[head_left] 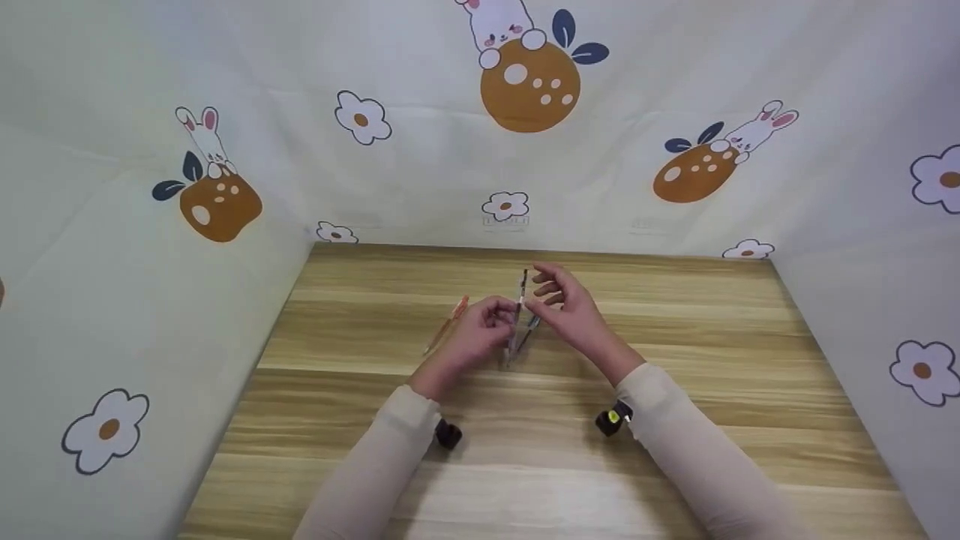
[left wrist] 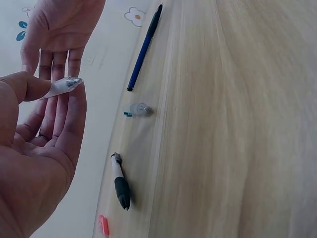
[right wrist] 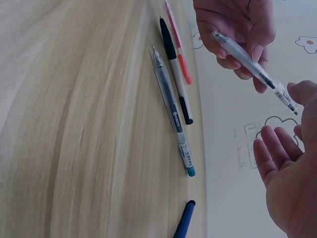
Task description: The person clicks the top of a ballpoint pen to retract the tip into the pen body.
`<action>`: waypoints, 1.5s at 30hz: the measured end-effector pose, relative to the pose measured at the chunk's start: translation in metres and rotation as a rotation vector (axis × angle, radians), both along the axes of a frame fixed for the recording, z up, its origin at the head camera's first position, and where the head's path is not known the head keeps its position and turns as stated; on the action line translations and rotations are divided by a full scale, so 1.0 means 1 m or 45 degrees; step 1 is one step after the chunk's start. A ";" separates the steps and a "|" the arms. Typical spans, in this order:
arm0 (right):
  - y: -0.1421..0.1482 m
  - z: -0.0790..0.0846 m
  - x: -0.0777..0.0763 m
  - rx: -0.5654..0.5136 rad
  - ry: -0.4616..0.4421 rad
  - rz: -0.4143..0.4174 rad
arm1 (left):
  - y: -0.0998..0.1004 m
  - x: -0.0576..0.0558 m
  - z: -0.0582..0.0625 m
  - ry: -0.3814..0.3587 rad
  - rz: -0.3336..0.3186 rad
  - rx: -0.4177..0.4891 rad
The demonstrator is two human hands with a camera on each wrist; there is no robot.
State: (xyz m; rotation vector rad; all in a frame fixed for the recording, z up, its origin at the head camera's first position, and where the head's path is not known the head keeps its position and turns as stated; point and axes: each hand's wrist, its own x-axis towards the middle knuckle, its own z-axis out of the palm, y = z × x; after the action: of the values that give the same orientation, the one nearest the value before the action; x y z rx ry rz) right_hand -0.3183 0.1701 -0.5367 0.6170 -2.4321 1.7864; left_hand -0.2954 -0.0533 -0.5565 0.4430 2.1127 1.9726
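Note:
Between its thumb and fingers my left hand point(head_left: 484, 330) pinches a clear click pen point(right wrist: 247, 62) with a dark-tipped end, held up off the table. In the left wrist view the tip of this pen point(left wrist: 64, 87) points toward the camera. My right hand point(head_left: 574, 311) is just beside the pen's upper end, fingers spread and loosely bent, its thumb close to the barrel. Whether that thumb touches the pen I cannot tell. Below the hands lies another clear pen point(right wrist: 173, 114) with a teal end.
On the wood-grain table point(head_left: 360, 405) a white-and-black pen point(right wrist: 177, 74) and an orange-red pen point(head_left: 450, 322) lie alongside the teal-ended one. A blue pen point(left wrist: 143, 52) lies farther right. Printed cloth walls point(head_left: 420, 172) surround the table at the back and sides.

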 end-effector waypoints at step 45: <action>-0.037 -0.018 -0.008 0.253 0.005 0.132 | -0.078 -0.005 -0.003 0.186 0.181 -0.449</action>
State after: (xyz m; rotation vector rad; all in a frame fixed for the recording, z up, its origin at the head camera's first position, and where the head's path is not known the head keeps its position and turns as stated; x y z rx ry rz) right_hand -0.3264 0.1328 -0.5542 0.7752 -2.6416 1.5857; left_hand -0.2999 -0.1313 -0.5593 0.3891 2.5828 1.6240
